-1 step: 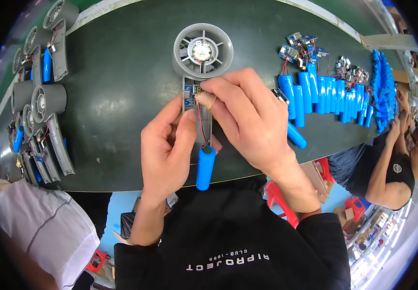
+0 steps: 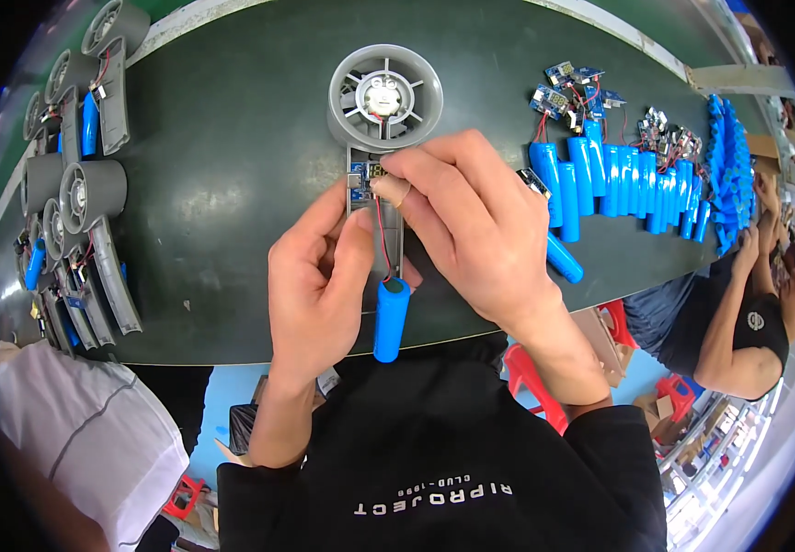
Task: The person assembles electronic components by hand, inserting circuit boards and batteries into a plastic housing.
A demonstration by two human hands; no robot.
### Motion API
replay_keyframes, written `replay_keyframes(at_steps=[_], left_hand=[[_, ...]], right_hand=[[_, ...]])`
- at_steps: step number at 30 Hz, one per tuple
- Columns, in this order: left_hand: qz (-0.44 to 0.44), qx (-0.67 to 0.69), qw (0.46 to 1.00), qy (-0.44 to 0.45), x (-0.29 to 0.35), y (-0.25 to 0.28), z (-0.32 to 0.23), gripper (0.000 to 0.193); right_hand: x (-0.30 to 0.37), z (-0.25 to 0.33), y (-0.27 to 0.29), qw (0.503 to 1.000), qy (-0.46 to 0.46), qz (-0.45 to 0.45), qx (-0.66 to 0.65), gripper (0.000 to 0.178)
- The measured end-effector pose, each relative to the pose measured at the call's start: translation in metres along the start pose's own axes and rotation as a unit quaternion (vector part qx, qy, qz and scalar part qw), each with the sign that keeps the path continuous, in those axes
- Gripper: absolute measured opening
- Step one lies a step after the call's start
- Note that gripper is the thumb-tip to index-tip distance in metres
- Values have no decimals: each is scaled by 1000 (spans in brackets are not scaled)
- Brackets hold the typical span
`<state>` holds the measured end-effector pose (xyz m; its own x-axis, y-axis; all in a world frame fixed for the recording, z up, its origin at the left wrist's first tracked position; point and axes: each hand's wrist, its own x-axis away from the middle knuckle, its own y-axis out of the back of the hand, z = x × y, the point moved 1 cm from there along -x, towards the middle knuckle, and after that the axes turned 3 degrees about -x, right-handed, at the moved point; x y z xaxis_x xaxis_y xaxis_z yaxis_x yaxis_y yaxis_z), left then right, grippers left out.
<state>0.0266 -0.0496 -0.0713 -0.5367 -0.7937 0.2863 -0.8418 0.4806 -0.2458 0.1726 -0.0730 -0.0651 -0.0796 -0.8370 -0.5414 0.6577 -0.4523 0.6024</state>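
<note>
A grey handheld fan housing (image 2: 336, 101) lies on the table in front of me, its round ring at the far end and its open handle toward me. My left hand (image 2: 319, 276) is closed around the handle's left side. A small blue circuit board (image 2: 359, 181) with a display sits in the upper handle. My right hand (image 2: 475, 225) pinches at the board's right side, its fingertips partly hiding it; a beige wrap is on the thumb. Red and black wires run from the board to a blue cylindrical battery (image 2: 392, 322), which hangs out past the handle's near end.
On the dark green table (image 2: 232, 184), several blue batteries (image 2: 613, 179) with wired boards stand in a row at right, one lying nearer me. Grey fan housings (image 2: 92, 195) are piled at left. A person in white (image 2: 94, 442) is at left, another in black (image 2: 747, 322) at right.
</note>
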Motion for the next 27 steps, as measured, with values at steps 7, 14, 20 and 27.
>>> replay_keyframes(at_steps=[7, 14, 20, 27], left_hand=[[-14, -4, 1000, 2, 1, -2, 0, 30], [-14, 21, 1000, 10, -1, -2, -4, 28], [-21, 49, 998, 23, -2, -6, -7, 25], [-61, 23, 997, 41, -1, -9, -9, 26]], right_hand=[[3, -5, 5, 1000, 20, 15, -7, 21], [3, -8, 2, 999, 20, 14, -20, 21], [4, -3, -2, 1000, 3, -10, -24, 19], [6, -4, -1, 998, -8, 10, -61, 20]])
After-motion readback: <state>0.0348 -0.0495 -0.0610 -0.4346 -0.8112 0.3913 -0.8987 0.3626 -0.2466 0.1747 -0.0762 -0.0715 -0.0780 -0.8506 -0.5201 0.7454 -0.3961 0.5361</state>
